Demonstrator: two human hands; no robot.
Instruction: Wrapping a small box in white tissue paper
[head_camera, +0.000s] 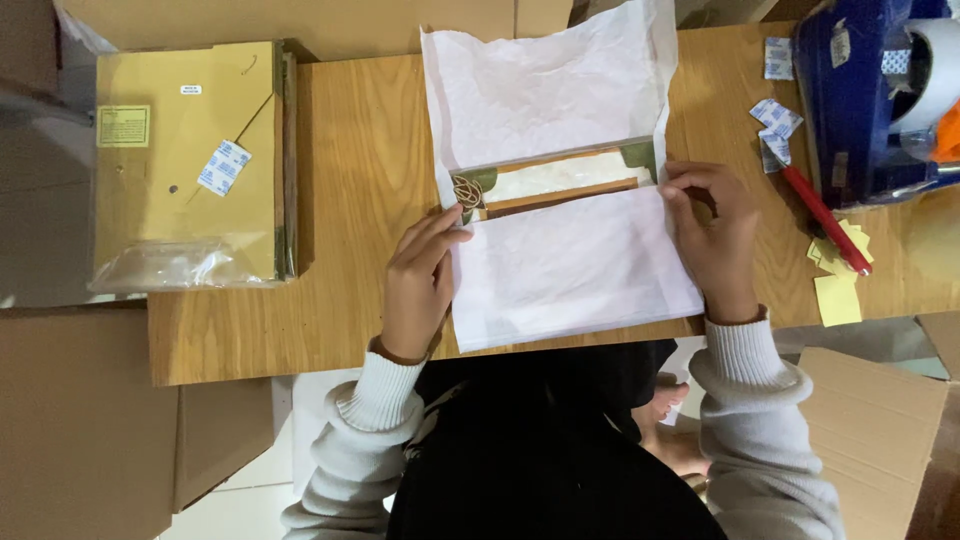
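At the middle of the tabletop (340, 200), a flat item (560, 185) with a twine bow lies in a sheet of white tissue paper (570, 265), whose near flap is folded over it while the far flap lies open toward the far edge. The left hand (418, 285) rests its extended fingers (440, 230) against the left edge of the near flap, and the right hand (715, 235) has its curled fingers (690, 185) pinching the flap's right corner. A stack of yellow envelopes (185, 150) sits near the left edge; a red pen (825, 215), yellow sticky notes (838, 290) and a blue tape dispenser (870, 100) occupy the right edge.
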